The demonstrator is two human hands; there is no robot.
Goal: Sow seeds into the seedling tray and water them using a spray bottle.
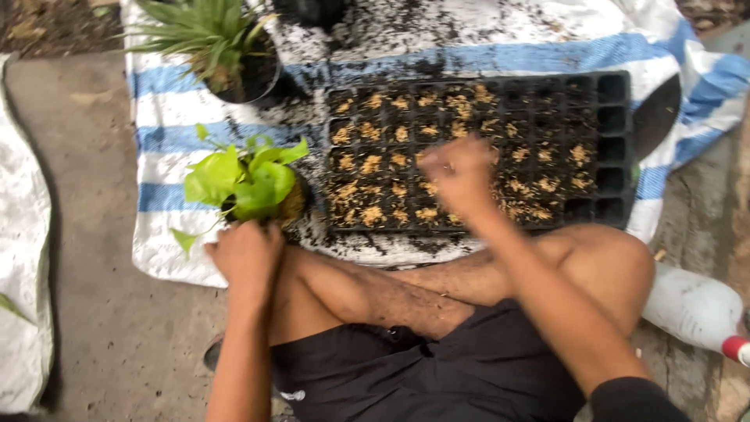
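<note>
The left hand (pixel 248 254) clasped the leafy seedling (pixel 246 180); the right hand (pixel 459 173) (blurred, grip unclear) hovered over the seed tray (pixel 484 148), mid-filling; a free cell seemingly came next.

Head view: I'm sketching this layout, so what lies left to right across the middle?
White sack → left hand with the light-green plant → right hand over the black seed tray → white bottle.
</note>
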